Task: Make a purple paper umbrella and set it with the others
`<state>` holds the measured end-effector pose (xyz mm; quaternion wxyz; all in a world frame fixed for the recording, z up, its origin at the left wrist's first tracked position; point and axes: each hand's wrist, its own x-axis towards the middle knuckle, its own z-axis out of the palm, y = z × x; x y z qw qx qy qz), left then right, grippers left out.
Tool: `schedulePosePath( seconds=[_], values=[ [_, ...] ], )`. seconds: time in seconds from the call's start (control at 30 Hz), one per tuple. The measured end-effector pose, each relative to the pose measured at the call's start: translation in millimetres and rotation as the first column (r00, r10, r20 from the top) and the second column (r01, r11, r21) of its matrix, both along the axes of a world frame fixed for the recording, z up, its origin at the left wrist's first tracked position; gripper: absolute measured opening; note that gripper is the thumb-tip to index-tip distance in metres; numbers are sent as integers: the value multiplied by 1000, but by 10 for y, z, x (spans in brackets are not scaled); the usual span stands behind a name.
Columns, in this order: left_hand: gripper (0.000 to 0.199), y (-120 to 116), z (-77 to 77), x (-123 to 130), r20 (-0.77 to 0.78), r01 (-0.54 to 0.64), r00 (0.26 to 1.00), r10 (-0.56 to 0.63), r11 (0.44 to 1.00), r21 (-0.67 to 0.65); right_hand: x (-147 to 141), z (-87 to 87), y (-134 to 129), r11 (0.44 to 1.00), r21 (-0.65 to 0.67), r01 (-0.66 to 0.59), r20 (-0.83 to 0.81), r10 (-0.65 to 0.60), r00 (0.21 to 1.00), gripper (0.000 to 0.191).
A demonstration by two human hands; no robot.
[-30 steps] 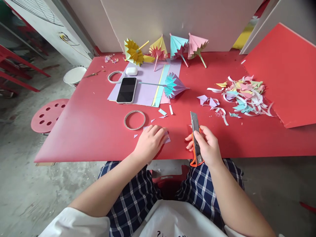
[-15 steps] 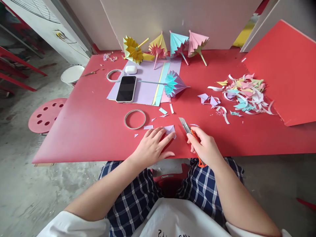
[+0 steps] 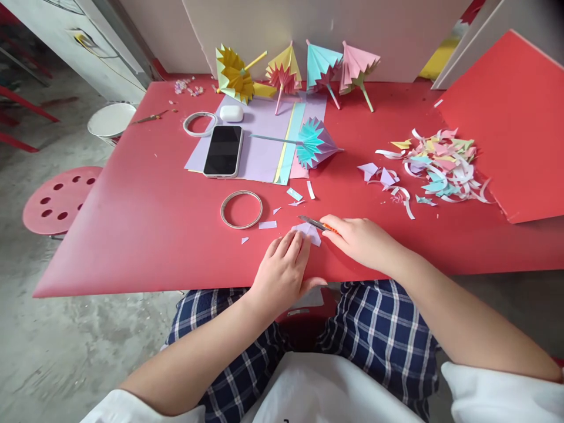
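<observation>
A small folded piece of lilac paper (image 3: 309, 233) lies near the table's front edge. Flat on the table, my left hand (image 3: 283, 264) presses its fingertips on that paper's near left side, thumb stretched out. In my closed right hand (image 3: 362, 238) is a box cutter (image 3: 314, 223) with an orange handle, mostly hidden by my fingers. Its blade points left, over the far edge of the lilac paper; whether it touches cannot be told. Small lilac scraps (image 3: 267, 225) and a roll of tape (image 3: 241, 210) lie just beyond my left hand.
Several folded paper umbrellas (image 3: 324, 64) stand at the back, and another umbrella (image 3: 315, 144) lies on coloured sheets (image 3: 259, 158) beside a phone (image 3: 224, 151). Paper offcuts (image 3: 445, 167) are heaped at right, by a red board (image 3: 515, 129). A second tape roll (image 3: 199, 124) lies at left.
My right hand has swung the box cutter up and left, bringing its blade over the lilac paper. My left hand has shifted slightly right, its fingers drawn closer together. The view has moved slightly.
</observation>
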<state>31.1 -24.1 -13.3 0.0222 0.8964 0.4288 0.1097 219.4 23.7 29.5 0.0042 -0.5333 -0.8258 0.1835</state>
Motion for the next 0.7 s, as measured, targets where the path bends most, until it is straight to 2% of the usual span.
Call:
schedulePosePath(
  seconds=[0.17,0.4,0.7],
  values=[
    [84,-5,6,-18,24,8,1000,-7,999,-48,-40,-27,40,997,-42,-58,38,59,998,24],
    [86,8,3,-32,39,27,999,-26,999,-27,-26,-68,6,994,18,-106,40,105,994,27],
    [85,28,43,-39,44,25,999,-23,999,-38,-65,-58,-13,994,34,-106,63,104,993,27]
  ],
)
